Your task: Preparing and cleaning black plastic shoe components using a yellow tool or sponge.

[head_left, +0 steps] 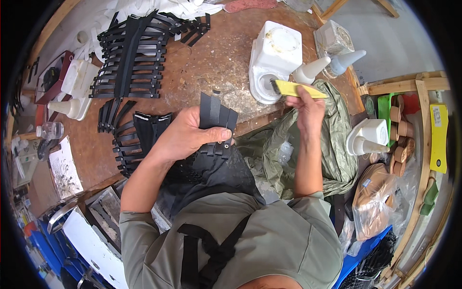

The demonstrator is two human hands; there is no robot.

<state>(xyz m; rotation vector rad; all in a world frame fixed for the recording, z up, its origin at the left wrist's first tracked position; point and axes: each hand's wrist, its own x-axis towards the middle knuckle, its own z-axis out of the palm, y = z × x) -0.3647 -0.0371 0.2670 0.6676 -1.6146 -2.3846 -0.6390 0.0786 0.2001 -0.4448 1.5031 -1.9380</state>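
My left hand (180, 137) is closed on a black strappy shoe upper (219, 118), thumb across its front. Its flat strap ends fan upward, and small metal eyelets show below the thumb. Raised at the right, my right hand (308, 108) grips a yellow-handled brush (293, 90). The brush's dark bristle end points left, at the round opening of a white plastic pot (276, 45); whether it touches the rim I cannot tell. More black strappy uppers (126, 58) lie on the brown worktable (197, 58), some of them beside my left forearm.
White and bluish cones (313, 70) stand right of the pot. A second white pot (77, 82) sits at the table's left. Green cloth (332, 135) drapes below my right hand. Bagged tan soles (373, 197) and wooden framing (423, 125) are at the right, a clear bottle (50, 130) at the left.
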